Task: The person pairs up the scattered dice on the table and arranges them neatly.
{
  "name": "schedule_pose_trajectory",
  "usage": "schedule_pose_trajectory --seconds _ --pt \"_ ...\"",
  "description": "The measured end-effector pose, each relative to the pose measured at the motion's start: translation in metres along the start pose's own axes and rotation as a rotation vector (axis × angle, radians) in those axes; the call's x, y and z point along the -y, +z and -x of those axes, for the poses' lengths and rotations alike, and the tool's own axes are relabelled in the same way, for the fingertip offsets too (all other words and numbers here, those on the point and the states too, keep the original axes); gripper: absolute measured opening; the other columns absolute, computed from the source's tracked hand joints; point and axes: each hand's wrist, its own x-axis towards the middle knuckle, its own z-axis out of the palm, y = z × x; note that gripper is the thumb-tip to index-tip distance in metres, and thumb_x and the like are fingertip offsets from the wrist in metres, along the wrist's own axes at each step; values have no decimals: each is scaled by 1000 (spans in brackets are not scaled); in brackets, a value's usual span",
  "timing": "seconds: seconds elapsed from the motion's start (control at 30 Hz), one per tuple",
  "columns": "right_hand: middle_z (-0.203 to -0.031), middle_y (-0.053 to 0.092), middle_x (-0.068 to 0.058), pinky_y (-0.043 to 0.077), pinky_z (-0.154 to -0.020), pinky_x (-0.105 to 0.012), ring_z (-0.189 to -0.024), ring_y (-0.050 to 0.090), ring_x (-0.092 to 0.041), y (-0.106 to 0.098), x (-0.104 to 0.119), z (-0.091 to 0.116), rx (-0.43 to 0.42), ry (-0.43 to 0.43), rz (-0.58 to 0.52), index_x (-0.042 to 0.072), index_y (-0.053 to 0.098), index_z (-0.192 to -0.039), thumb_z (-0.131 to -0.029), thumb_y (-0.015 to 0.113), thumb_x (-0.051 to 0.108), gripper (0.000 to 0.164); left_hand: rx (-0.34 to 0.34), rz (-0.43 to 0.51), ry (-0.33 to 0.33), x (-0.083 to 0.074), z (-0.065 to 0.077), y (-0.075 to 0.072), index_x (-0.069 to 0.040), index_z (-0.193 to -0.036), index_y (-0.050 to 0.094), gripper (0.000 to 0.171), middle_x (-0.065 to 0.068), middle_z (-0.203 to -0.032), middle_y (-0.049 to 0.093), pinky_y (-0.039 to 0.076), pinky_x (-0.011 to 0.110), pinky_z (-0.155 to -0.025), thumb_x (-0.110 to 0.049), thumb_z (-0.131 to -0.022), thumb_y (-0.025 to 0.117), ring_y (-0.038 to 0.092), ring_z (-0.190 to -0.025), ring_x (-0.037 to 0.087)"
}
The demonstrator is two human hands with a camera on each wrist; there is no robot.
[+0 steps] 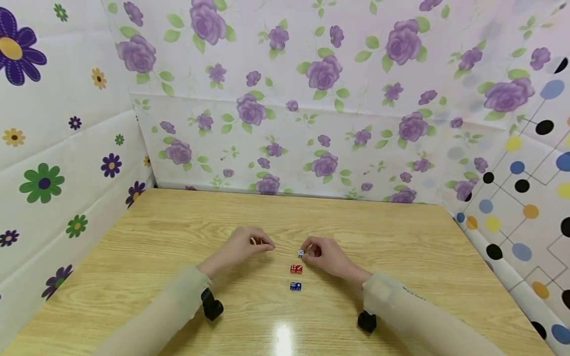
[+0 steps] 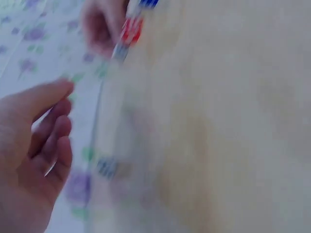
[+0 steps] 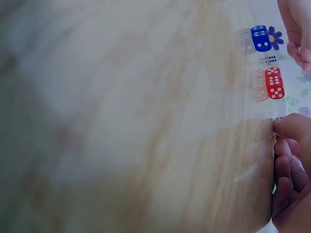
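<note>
My right hand pinches a small white die between thumb and forefinger, low over the wooden table. In the right wrist view, the thumb covers most of that die. To its left, my left hand holds nothing, its fingers loosely curved and the thumb tip near the forefinger. Another white die, blurred, lies on the table close to the left hand in the left wrist view; in the head view it does not show. Closer to me than the pinched die sits a pair of red dice, side by side.
Nearer still, a pair of blue dice lies in line with the red ones. The wooden table ends at a flowered cloth wall at the back, with patterned cloth along both sides. A small black camera is strapped at each wrist.
</note>
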Motion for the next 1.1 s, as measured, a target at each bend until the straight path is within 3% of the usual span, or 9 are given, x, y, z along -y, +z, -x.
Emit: schedule_pose_trajectory --seconds 0.2,0.3,0.57,0.8,1.1 --pt "-75 61 4 43 -58 -19 -62 50 -5 0 0 0 -1 -3 -4 17 68 -99 -91 70 16 8 126 -158 1 16 5 -25 -12 -121 68 32 7 -114 65 51 39 -86 -21 -90 73 59 -102 22" --pt "-74 61 4 43 -57 -19 -62 50 -4 0 0 0 1 -2 -4 17 68 -99 -91 70 15 8 157 -203 3 29 8 -33 -10 -125 65 38 9 -117 63 50 43 -89 -21 -90 73 58 -106 25" --pt "-74 61 4 41 -57 -18 -62 49 -3 0 2 1 -1 2 -6 16 68 -99 -91 70 14 9 186 -126 -15 56 7 -45 -12 -116 68 28 7 -109 63 50 32 -82 -20 -90 73 59 -95 21" --pt "-75 61 4 42 -57 -19 -62 49 -4 -1 3 1 0 2 -1 15 68 -100 -91 70 15 8 182 -101 1 54 5 -40 -17 -107 74 18 4 -104 65 51 25 -79 -19 -89 73 59 -89 14" --pt "-74 60 4 41 -57 -18 -61 48 -3 0 2 1 -1 4 1 16 68 -100 -91 70 15 9 149 -80 -10 53 4 -35 -16 -99 75 10 3 -97 64 50 23 -72 -15 -90 72 57 -80 10"
